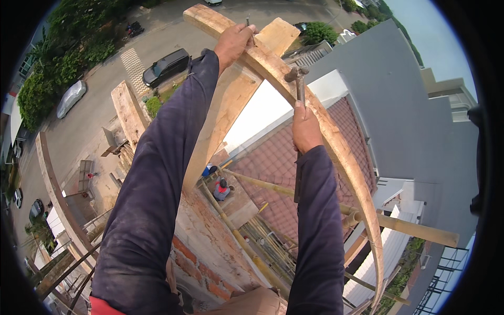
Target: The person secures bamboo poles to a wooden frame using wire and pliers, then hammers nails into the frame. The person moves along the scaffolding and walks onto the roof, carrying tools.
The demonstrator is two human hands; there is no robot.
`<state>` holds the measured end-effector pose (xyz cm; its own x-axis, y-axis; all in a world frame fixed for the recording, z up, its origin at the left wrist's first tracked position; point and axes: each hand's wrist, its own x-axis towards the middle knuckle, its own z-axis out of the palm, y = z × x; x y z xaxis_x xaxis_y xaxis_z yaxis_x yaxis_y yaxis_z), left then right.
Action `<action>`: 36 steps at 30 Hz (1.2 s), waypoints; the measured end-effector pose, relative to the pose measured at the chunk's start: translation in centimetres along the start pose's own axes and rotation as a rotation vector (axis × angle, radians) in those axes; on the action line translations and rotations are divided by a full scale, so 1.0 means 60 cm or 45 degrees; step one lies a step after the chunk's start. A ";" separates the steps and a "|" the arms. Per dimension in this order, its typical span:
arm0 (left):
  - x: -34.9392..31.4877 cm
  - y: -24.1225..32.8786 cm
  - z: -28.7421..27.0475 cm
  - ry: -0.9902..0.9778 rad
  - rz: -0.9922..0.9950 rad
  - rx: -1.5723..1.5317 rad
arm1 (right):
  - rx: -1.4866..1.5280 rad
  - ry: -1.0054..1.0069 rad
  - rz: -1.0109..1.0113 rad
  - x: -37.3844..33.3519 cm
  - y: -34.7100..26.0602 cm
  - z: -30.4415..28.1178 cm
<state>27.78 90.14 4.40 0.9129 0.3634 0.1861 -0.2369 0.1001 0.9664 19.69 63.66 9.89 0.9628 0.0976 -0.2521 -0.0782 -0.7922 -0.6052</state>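
Pinching what looks like a nail (248, 21), your left hand (233, 47) is bracing near the far end of the long beam (344, 155); whether the point is touching wood you cannot tell, since the fingers are hiding it. For a clean start, you should probably be holding the shank square to the face, with fingertips low and out of the striking line. Just beneath, the beam is crossing a wide board (239, 97), so pressing the two snug is likely helping. Further right, your right hand (306, 128), apart from the left, is wrapping around the handle of a hammer (300, 86), its head appearing over the beam. Light taps are probably suiting the start better than full swings, and steady footing is mattering, as you are working high above a tiled roof (283, 163). The beam itself is running from top centre toward the lower right, bowing strongly in this wide view, its pale brown surface looking rough and patchy, with lighter streaks showing along its length.
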 end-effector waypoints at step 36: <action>-0.012 0.009 0.013 -0.112 0.182 0.849 | -0.083 0.266 -0.679 0.013 -0.196 -0.018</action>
<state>27.28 89.20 4.94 0.9181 0.2515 0.3062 -0.1270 -0.5451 0.8287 21.63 72.40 17.60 0.8957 0.3780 0.2341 0.4422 -0.7021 -0.5581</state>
